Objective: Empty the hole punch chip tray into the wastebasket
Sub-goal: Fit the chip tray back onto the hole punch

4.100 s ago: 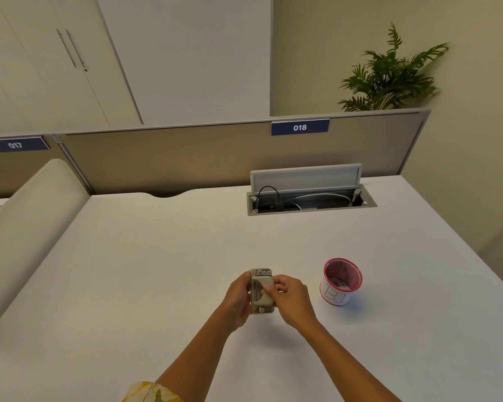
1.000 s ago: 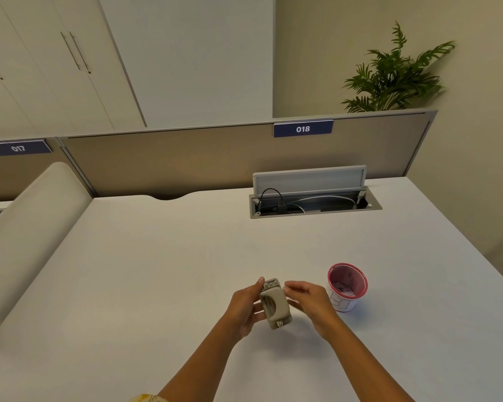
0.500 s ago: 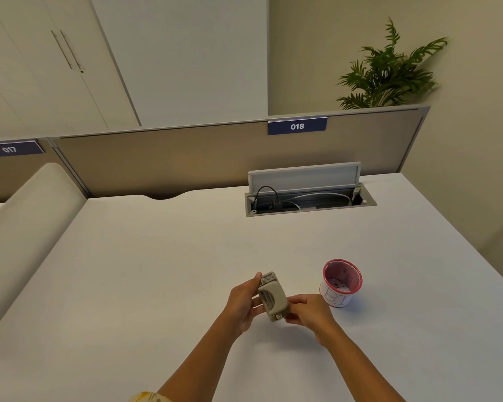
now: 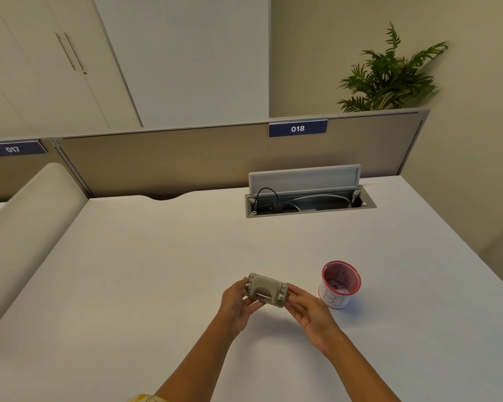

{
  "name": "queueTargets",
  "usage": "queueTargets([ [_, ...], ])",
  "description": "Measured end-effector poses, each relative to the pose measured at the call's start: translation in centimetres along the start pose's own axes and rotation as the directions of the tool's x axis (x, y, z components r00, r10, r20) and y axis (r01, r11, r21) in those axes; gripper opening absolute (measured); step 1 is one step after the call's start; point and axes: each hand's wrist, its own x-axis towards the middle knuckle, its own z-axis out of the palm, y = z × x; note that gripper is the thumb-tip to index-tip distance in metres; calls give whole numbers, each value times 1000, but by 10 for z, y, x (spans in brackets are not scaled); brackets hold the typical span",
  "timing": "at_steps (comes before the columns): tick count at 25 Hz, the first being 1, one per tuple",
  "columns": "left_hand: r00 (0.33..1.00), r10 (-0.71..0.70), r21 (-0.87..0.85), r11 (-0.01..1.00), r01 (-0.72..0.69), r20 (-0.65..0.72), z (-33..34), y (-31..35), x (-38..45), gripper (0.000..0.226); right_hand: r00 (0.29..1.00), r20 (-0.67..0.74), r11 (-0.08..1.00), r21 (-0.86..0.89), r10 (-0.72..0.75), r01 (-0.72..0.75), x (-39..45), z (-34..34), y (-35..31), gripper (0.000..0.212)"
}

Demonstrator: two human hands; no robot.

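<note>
A small grey hole punch (image 4: 266,290) is held sideways just above the white desk (image 4: 157,256), near its front middle. My left hand (image 4: 237,304) grips its left end and my right hand (image 4: 308,310) grips its right end. To the right of my hands stands a small white cup with a red rim (image 4: 341,283), serving as the wastebasket, upright and open, with something pale at its bottom. The chip tray on the punch cannot be made out separately.
An open cable hatch (image 4: 310,198) with its lid raised and cords inside sits at the back of the desk. A beige partition (image 4: 186,161) labelled 018 closes the far edge. A padded divider (image 4: 26,227) runs along the left. A plant (image 4: 389,76) stands behind the partition.
The hole punch has been turned from upright on end to lying sideways between both hands. My right hand shifted from beneath it to its right end.
</note>
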Motion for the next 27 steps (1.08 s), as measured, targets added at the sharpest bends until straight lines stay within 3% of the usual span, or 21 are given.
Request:
queueTargets([
  [2,1000,16,-19,1000,-16,-19,0,-3,-2,25,999,45,995,-102,-16,21,-1,-3,5,42],
  [6,1000,7,-14,1000,-7,-18,2,-9,-5,26,998,-13,936,-347,-69,60,3,-3,9,54],
  [19,999,31,202,979,-39,44,2,-9,-8,26,953,-187,824,-559,-239,97,11,12,8,55],
  [24,999,17,259,966,-25,34,-3,-6,-5,18,962,-188,801,-597,-196,46,18,10,9,55],
  [27,1000,16,310,950,-24,27,-11,-7,1,17,981,-173,837,-547,-84,-25,24,7,4,54],
])
